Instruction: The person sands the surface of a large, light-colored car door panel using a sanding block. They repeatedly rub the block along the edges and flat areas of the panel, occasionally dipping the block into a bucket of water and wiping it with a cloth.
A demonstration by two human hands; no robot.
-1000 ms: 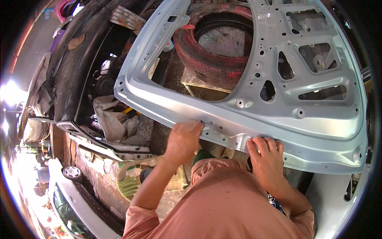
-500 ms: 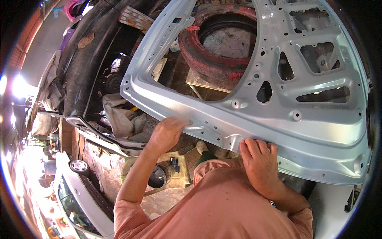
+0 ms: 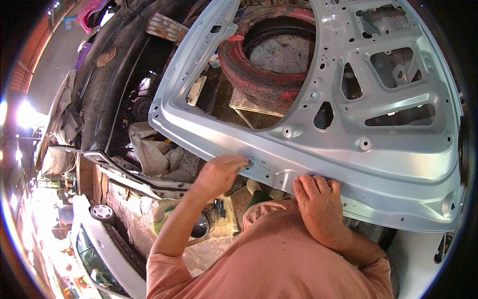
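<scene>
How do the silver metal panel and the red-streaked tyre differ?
The silver metal panel is smooth and shiny; the red-streaked tyre is dark and dull. The panel is broad with many differently shaped cut-outs; the tyre is a ring around one round opening. The left hand and right hand are at the panel's near edge; neither touches the tyre. Both things have openings.

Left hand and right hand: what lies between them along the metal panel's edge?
In the head view, bare metal panel with small holes lies between the left hand and the right hand; no loose thing shows there.
</scene>
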